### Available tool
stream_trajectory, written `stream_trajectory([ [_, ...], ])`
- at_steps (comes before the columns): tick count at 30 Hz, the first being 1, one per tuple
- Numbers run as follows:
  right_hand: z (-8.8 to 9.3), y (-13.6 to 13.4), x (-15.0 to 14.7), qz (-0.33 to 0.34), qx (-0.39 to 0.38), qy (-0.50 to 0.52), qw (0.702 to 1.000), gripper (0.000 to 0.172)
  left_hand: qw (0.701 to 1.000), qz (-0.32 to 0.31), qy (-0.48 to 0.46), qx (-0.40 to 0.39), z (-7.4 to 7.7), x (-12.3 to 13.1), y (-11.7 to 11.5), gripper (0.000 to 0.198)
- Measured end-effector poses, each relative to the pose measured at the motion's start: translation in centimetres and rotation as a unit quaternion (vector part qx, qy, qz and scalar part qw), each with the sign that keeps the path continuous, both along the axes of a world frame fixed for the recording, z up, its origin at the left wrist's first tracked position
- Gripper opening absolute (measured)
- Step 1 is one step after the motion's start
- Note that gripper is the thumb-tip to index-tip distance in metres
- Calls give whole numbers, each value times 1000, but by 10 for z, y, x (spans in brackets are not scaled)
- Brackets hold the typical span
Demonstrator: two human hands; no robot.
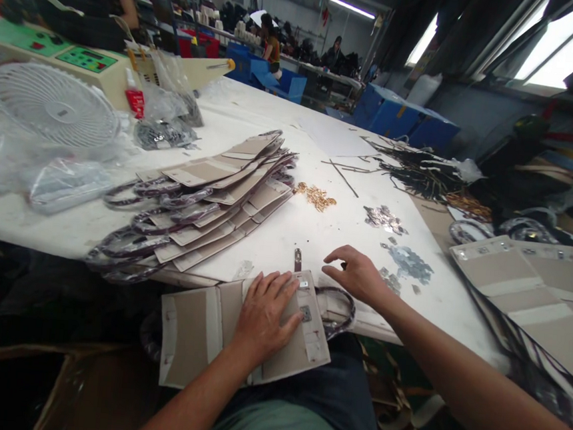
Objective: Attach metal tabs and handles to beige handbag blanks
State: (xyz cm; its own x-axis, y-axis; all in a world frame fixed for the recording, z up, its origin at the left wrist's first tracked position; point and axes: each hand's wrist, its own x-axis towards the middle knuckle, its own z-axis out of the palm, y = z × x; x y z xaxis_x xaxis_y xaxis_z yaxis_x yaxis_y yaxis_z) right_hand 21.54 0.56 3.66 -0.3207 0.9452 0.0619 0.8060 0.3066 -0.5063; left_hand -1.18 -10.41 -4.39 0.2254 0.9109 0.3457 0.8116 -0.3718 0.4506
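A beige bag panel [185,340] with a wrapped dark handle [340,320] lies across my lap and the table's front edge. My left hand [268,310] rests flat on it, fingers stretched out. Near that hand, a small square metal plate [306,314] sits on the panel. A short brown strap with a metal piece [298,259] sticks out beyond the panel's far edge. My right hand [354,271] hovers over the table just right of the strap, thumb and forefinger apart; its other fingers are curled and partly hidden.
Stacked beige panels with wrapped handles [227,203] lie at left, and more panels [526,276] at right. Gold fittings [317,197], silver pieces [384,219] and grey metal plates [409,264] form piles on the white table [275,117]. A white fan [55,104] stands at far left.
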Motion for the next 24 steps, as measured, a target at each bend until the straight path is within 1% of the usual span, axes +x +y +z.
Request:
stream_trajectory([
  [3,-10,-14,-14,72,-20,29,997,8,1000,5,-6,5,0,1,0,53],
  [5,-16,-21,-21,94,-35,5,995,8,1000,12,-11,9,0,3,1,48],
  [7,-20,-24,-23,102,-33,-24,994,10,1000,20,-17,13,2,4,4,42],
  [11,-23,-24,-22,99,-8,-52,994,12,999,35,-30,25,7,6,16,25],
  [14,-23,-23,-24,83,-10,-65,994,12,998,32,-45,36,8,7,28,14],
  [17,-26,-22,-27,64,-19,-64,996,10,997,25,-67,40,6,6,35,12],
  [20,-28,-19,-27,68,-22,-45,996,15,996,24,-73,36,6,7,37,15],
  [22,-22,-17,-26,69,-37,-17,997,11,997,21,-63,27,7,7,37,14],
  [24,-9,-16,-24,43,-52,55,996,6,999,15,-45,18,9,6,37,14],
])
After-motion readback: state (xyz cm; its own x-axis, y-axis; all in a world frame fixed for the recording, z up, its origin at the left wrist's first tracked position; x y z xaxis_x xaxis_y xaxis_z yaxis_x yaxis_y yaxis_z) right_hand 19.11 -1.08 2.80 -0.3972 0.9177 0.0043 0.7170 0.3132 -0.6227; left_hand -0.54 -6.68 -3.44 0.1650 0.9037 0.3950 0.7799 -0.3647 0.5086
